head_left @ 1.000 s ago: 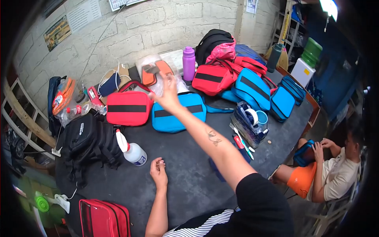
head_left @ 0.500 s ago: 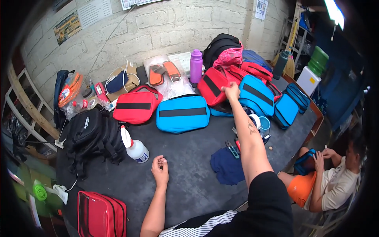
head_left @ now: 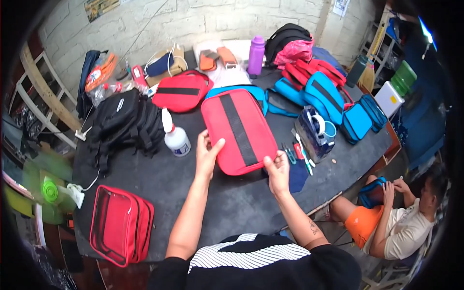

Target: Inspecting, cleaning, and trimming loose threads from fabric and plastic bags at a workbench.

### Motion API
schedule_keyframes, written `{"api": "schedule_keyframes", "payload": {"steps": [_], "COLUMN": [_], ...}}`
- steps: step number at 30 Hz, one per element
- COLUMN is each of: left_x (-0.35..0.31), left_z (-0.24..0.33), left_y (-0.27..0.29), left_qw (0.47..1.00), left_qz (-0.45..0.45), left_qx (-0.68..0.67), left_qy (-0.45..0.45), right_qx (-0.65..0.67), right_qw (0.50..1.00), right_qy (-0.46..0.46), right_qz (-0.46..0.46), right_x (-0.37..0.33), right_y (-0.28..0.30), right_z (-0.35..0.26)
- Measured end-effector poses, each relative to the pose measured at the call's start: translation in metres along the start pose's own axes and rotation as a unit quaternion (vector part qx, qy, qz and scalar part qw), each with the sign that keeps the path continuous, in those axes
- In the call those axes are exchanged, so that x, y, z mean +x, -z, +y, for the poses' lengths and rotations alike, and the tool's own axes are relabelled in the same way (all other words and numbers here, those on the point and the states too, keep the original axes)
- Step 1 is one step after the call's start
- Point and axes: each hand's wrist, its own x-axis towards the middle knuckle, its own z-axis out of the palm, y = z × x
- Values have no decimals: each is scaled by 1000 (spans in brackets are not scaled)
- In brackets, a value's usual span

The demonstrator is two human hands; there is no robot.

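Between my two hands is a red zip pouch (head_left: pixel 229 140) with a black band down its face, tilted above the dark table. My left hand (head_left: pixel 209 151) grips its left edge, thumb on the front. At the lower right corner my right hand (head_left: pixel 277 169) pinches it, fingers partly hidden behind. A blue pouch (head_left: pixel 258 94) lies just beyond, mostly covered by the red one. Another red pouch (head_left: pixel 182 92) with a black band rests to its left. A dark blue cloth (head_left: pixel 298 179) lies partly behind my right hand.
A white spray bottle (head_left: pixel 177 139) and black backpack (head_left: pixel 126 123) stand left. A clear-fronted red bag (head_left: pixel 121 223) lies near left. Right are a tape holder (head_left: pixel 314 133), thread snips (head_left: pixel 290 153), blue pouches (head_left: pixel 325 96) and a purple bottle (head_left: pixel 256 55). A seated person (head_left: pixel 401 212) works beyond the table's right edge.
My right hand has brought the red pouch from the far pile toward me. My left hand has risen from the table and taken hold of its left side. The view has shifted.
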Motion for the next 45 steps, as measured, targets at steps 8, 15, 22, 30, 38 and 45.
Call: {"api": "schedule_keyframes", "payload": {"steps": [8,15,22,30,38,45], "left_x": [-6,-9,-6,-14,-99,-87], "left_z": [10,19,25,92,57,67], "left_y": [9,-9,3,-19,15,86], "left_qw": [981,946,939,943,824,947], "left_qz": [-89,-170,-151,-69,-409,-311], "left_qx": [-157,-206,-250,170,343,71], "left_qy": [76,182,182,-279,-192,-26], "right_qx": [-426,-466,62,-110,-509,-736], "right_qw": [903,869,989,980,856,647], "right_qy": [38,159,-66,111,53,184], "right_qz": [-28,48,-119,-122,-70,-82], "right_x": [-4,44,74,77,40,16], "right_y": [5,-30,-2,-1,107,104], "right_z": [3,-23,-41,-63,-39,-11]}}
